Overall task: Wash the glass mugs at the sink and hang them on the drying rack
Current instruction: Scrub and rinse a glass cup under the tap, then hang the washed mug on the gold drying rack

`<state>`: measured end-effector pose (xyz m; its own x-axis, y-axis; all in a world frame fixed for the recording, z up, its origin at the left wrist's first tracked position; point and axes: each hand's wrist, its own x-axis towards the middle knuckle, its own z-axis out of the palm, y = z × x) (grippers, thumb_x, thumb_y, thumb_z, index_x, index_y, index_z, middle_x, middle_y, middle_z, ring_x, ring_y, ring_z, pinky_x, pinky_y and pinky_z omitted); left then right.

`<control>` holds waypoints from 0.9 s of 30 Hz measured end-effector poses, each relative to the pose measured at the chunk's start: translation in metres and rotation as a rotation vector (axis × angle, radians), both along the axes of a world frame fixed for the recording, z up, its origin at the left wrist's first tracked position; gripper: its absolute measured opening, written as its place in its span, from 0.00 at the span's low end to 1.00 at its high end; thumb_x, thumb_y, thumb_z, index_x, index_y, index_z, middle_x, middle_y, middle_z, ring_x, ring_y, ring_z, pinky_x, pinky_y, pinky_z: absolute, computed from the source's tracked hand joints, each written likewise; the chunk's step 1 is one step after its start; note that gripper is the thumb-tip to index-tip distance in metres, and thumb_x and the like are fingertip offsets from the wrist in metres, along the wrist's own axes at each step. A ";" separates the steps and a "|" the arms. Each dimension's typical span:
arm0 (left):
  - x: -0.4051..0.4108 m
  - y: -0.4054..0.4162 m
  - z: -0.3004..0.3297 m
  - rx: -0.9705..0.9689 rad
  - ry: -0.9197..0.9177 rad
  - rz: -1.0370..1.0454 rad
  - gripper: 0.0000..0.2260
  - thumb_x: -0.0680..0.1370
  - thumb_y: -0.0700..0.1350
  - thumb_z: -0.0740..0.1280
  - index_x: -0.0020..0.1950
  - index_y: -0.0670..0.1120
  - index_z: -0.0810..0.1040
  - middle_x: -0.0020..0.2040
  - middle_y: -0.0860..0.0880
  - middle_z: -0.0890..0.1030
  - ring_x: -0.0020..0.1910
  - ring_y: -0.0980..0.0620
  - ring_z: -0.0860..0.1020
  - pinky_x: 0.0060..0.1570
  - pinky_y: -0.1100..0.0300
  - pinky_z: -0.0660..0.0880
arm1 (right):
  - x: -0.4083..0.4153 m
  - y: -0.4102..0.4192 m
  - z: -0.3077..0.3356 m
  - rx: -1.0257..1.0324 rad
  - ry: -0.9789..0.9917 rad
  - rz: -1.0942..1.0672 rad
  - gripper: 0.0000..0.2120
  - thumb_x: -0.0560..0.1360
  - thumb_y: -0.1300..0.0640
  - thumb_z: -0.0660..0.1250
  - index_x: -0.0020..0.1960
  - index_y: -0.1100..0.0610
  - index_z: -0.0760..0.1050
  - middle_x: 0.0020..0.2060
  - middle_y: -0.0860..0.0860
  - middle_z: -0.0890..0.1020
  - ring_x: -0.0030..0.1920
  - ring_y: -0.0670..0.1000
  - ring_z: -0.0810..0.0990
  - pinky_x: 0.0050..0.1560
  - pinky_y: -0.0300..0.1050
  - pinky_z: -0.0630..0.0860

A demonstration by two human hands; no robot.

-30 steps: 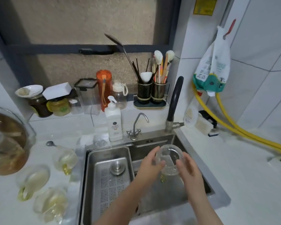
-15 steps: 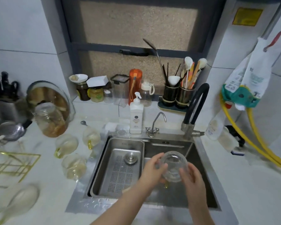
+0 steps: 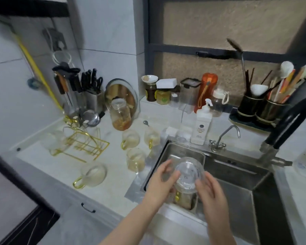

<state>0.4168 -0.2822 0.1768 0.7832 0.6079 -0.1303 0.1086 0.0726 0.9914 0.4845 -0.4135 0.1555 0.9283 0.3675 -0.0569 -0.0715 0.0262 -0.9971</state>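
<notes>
Head view: a glass mug [image 3: 188, 175] is held over the sink [image 3: 237, 174] between both hands.

It is gripped by the left hand [image 3: 159, 184] with fingers curled round its side, and cupped by the right hand [image 3: 210, 190] opposite. Wet glass could be let slip and cracked against the steel basin. The gold drying rack [image 3: 85, 144] is seen well apart on the counter; its hooks are blurred, and the mug's handle is barely made out.
</notes>
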 end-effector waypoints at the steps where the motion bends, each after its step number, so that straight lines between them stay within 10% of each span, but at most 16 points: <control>1: -0.012 0.012 0.001 0.021 -0.007 0.042 0.20 0.75 0.50 0.70 0.67 0.56 0.72 0.57 0.56 0.77 0.49 0.56 0.79 0.49 0.56 0.80 | -0.009 0.013 0.003 0.011 0.005 0.043 0.20 0.70 0.49 0.72 0.61 0.41 0.74 0.56 0.36 0.80 0.57 0.38 0.78 0.60 0.46 0.74; 13: -0.183 0.179 0.005 0.040 -0.005 0.380 0.15 0.76 0.52 0.69 0.62 0.58 0.76 0.57 0.54 0.79 0.47 0.48 0.83 0.40 0.61 0.80 | -0.146 0.201 0.014 0.049 0.056 0.380 0.15 0.73 0.54 0.71 0.58 0.44 0.75 0.58 0.46 0.80 0.61 0.48 0.78 0.66 0.56 0.73; 27: -0.298 0.348 -0.011 -0.012 0.030 0.443 0.18 0.77 0.51 0.67 0.67 0.54 0.73 0.60 0.44 0.78 0.56 0.44 0.80 0.57 0.44 0.77 | -0.257 0.381 0.010 -0.028 0.147 0.447 0.22 0.76 0.59 0.67 0.70 0.52 0.70 0.61 0.55 0.75 0.57 0.51 0.78 0.55 0.46 0.78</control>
